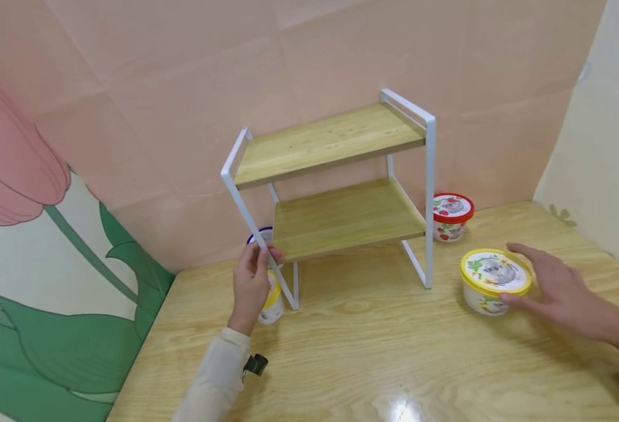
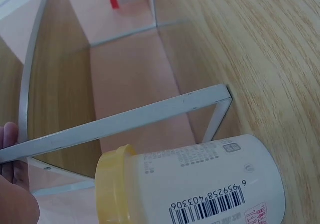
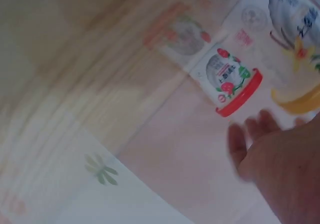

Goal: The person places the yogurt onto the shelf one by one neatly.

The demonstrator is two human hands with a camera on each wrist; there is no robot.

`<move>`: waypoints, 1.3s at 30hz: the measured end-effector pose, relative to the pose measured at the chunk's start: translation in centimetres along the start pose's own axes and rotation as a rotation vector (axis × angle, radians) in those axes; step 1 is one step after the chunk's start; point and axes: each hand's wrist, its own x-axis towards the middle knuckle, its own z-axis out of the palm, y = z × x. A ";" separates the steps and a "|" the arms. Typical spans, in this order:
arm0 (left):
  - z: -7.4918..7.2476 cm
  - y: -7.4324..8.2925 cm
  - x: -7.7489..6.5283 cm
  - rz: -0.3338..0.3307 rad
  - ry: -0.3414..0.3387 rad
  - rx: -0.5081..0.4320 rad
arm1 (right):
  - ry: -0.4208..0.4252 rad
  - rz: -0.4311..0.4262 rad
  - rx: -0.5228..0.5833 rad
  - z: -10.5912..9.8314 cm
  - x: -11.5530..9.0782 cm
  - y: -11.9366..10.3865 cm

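Note:
My left hand [image 1: 252,284] pinches the white metal side frame of a two-tier wooden shelf [image 1: 336,140], at the height of the lower board. In the left wrist view, the thumb and fingertips meet around that frame [image 2: 120,126]. My right hand [image 1: 568,293] is at the right side of a yellow-lidded ice cream tub [image 1: 486,302], thumb in front and fingers spread behind. In the right wrist view the hand [image 3: 285,156] is blurred and its fingers are loosely bent near the tub's lid; whether they touch it, I cannot tell.
A red-lidded tub [image 1: 451,228] stands behind the shelf's right leg. Left of the shelf are another yellow-lidded tub [image 1: 271,310] and a blue-lidded one [image 1: 259,235], partly hidden by my left hand and the frame. A pink backdrop [image 1: 183,117] rises behind the wooden table [image 1: 351,363].

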 end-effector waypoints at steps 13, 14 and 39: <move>0.7 -0.2 -0.2 0.003 0.046 -0.021 | -0.025 -0.208 0.156 0.1 0.7 0.1; 0.8 -0.2 -0.2 0.002 0.049 -0.020 | -0.028 -0.216 0.165 0.0 0.6 0.1; 0.9 0.1 0.1 0.038 0.060 -0.018 | -0.023 -0.210 0.156 0.5 1.0 -1.3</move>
